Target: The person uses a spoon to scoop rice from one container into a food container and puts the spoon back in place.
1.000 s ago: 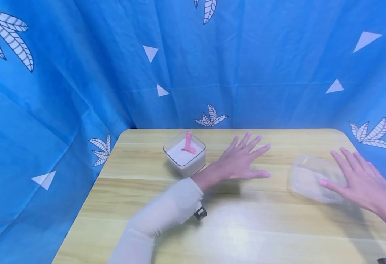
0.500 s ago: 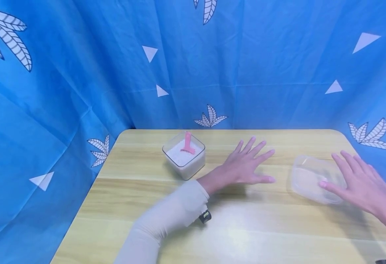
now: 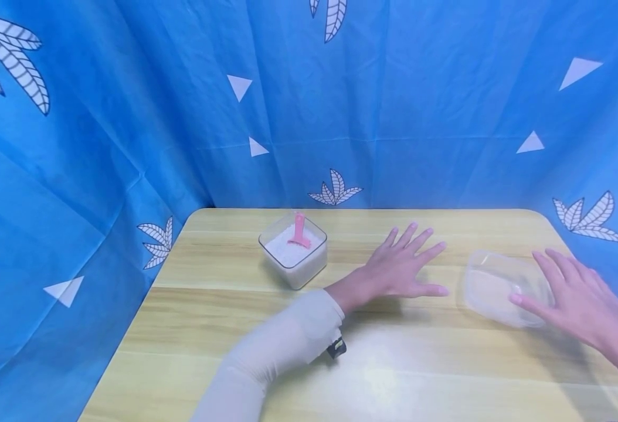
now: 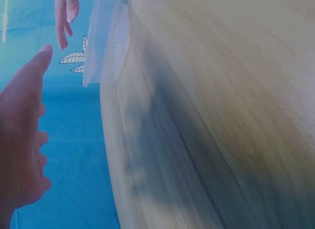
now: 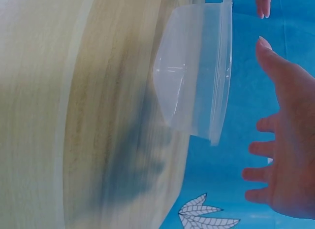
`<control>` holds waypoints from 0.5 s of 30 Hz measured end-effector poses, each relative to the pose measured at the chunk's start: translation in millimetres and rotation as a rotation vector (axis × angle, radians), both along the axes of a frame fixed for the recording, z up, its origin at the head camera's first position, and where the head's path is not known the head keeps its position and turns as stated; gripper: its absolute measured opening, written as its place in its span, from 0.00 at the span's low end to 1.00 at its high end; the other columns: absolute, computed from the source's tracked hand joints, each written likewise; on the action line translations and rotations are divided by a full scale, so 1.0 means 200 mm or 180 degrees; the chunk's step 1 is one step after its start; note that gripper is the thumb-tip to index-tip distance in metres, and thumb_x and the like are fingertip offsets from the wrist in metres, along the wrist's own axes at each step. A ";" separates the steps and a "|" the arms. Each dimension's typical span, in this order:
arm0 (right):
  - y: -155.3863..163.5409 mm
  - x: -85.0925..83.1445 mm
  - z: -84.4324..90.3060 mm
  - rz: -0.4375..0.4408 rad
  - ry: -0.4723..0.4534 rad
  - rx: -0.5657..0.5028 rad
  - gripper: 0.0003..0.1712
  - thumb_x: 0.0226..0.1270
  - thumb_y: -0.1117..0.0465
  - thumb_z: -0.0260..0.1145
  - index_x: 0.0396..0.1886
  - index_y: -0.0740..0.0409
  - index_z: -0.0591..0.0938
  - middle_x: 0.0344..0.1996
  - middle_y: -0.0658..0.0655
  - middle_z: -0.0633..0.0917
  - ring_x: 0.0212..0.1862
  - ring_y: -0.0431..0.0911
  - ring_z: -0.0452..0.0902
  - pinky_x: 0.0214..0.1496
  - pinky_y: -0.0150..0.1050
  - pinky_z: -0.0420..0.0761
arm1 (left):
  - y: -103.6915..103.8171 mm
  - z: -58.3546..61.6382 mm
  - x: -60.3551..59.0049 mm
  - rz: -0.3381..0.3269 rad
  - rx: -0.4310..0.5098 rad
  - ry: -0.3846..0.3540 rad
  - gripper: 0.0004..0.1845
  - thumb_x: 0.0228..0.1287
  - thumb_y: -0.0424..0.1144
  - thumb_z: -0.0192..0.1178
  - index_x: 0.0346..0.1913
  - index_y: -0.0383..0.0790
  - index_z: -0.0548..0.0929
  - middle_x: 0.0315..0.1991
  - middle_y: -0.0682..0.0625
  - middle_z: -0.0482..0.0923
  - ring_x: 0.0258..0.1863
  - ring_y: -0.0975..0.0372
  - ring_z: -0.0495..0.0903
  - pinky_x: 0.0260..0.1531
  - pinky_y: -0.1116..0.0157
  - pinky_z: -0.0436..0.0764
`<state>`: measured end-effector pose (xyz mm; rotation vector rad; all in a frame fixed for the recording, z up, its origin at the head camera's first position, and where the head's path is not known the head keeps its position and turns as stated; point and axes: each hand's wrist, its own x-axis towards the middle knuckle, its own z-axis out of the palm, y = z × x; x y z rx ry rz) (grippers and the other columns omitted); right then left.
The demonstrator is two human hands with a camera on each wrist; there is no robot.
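a person's right hand [image 3: 578, 296] hovers with fingers spread and straight over an empty clear plastic container [image 3: 499, 286], gripping nothing; the thumb reaches over the container's near rim, and the right wrist view shows a gap between palm and rim. the left hand [image 3: 401, 268], equally flat and splayed, holds nothing and hangs just above the wooden table [image 3: 393, 375], its thumb pointing at the container, which sits just beyond that thumb tip and between the two hands. behind the left wrist, well apart from the right hand, stands a square clear tub of white powder [image 3: 293, 253] with a pink scoop [image 3: 299, 231] stuck upright in it. the container lies near the table's right edge, beneath the right hand; a broad bare stretch of tabletop runs in front of both hands, toward the person. a blue leaf-print curtain [image 3: 129, 117] closes in behind and on both sides.
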<state>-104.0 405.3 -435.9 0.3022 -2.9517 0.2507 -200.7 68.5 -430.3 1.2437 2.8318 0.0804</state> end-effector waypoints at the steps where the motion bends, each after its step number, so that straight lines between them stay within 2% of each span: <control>1: 0.00 0.00 -0.01 -0.0005 0.0000 -0.0004 0.60 0.63 0.35 0.71 0.80 0.69 0.57 0.71 0.80 0.64 0.68 0.77 0.58 0.63 0.74 0.59 | 0.00 0.00 0.00 0.0002 -0.0002 0.0003 0.50 0.64 0.84 0.36 0.82 0.71 0.34 0.86 0.58 0.28 0.86 0.54 0.26 0.84 0.45 0.37; 15: 0.02 0.01 -0.04 -0.0051 -0.0007 -0.0013 0.57 0.64 0.36 0.70 0.75 0.75 0.62 0.68 0.79 0.66 0.66 0.76 0.59 0.61 0.74 0.60 | 0.09 -0.02 -0.01 0.0010 -0.0070 -0.0002 0.49 0.64 0.84 0.36 0.82 0.72 0.37 0.86 0.58 0.30 0.87 0.54 0.30 0.84 0.45 0.38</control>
